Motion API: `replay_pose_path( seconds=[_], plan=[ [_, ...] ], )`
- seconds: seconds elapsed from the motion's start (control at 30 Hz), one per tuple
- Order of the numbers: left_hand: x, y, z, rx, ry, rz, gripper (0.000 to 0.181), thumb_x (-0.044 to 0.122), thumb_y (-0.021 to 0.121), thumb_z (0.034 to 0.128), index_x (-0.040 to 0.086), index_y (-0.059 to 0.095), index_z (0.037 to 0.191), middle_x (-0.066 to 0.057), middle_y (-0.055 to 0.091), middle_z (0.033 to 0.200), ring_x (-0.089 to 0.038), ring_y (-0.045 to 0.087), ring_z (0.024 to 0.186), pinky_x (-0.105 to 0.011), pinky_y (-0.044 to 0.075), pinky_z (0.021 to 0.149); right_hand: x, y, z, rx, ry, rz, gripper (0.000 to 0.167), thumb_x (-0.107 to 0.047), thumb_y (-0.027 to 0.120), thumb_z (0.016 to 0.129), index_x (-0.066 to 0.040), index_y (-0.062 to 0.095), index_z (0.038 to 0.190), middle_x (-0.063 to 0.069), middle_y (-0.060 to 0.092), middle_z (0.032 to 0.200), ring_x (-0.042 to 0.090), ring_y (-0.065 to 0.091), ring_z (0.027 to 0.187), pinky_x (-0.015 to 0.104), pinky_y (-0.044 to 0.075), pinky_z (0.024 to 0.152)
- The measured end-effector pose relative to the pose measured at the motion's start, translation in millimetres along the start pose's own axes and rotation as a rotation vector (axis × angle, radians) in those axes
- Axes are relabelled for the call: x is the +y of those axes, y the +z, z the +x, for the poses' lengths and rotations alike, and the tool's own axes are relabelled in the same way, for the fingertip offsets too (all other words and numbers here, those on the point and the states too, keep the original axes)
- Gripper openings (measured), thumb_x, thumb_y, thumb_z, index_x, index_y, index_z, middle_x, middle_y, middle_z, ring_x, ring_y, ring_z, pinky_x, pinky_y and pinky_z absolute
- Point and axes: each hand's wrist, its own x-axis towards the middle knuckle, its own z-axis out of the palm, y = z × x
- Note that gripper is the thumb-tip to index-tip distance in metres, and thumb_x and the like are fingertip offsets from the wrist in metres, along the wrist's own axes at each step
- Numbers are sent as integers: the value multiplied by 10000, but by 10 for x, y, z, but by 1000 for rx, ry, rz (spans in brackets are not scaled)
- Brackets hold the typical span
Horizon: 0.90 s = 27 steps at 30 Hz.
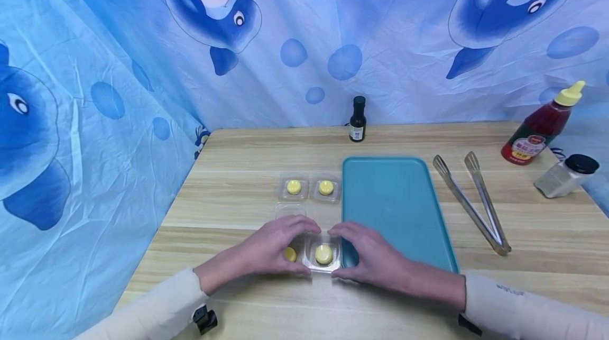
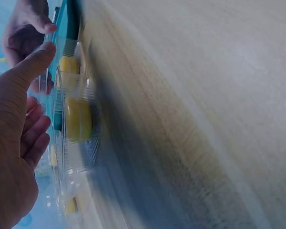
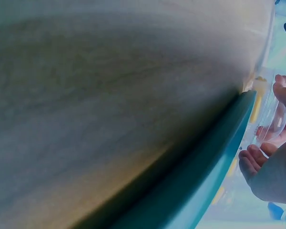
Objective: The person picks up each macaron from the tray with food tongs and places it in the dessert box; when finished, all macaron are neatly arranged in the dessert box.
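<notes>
Near the table's front, both hands are at a clear plastic box (image 1: pixel 309 262) with a round yellow cake (image 1: pixel 324 254) inside. My left hand (image 1: pixel 280 247) curves round its left side, thumb at the front corner and fingertips at the back. Mirroring it, my right hand (image 1: pixel 376 255) curves round the right side, over the edge of a teal tray (image 1: pixel 395 192). Another yellow cake (image 1: pixel 289 254) shows partly behind the left fingers. In the left wrist view, the left thumb and fingers lie at the upper edge of clear packaging around a yellow cake (image 2: pixel 79 119).
Two more boxed cakes (image 1: pixel 294 187) (image 1: pixel 325 187) stand behind the hands. Metal tongs (image 1: pixel 476 208) lie spread right of the tray. A dark bottle (image 1: pixel 358 120) stands at the back; a red sauce bottle (image 1: pixel 540 131) and a black-capped jar (image 1: pixel 566 176) are at the right.
</notes>
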Motion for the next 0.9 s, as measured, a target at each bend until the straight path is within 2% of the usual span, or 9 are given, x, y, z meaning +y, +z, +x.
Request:
replay_pose_path(
  seconds=[0.23,0.67,0.9],
  plan=[
    [47,6,1,-38,-27,52,845,584,929,743,175,604,1406,75,612,1409,-107,586,1298,-343,527,1091,-17,35,-19,-7,1,-17,759,-267,1003,722,-23,662,1354,67,658,1367,241,640,1250,442,552,1082],
    [105,39,40,-59,-60,130,833,612,927,727,173,635,1372,65,636,1375,-114,612,1256,-354,543,1064,-10,63,-42,7,-4,-71,764,-277,1009,706,-24,666,1340,71,676,1338,237,639,1251,434,554,1079],
    [130,52,61,-56,-72,137,818,610,928,727,165,648,1354,59,651,1346,-115,628,1218,-347,561,1032,-6,58,-48,2,3,-77,750,-280,1001,722,-29,666,1344,68,681,1338,237,637,1255,441,551,1081]
  ],
)
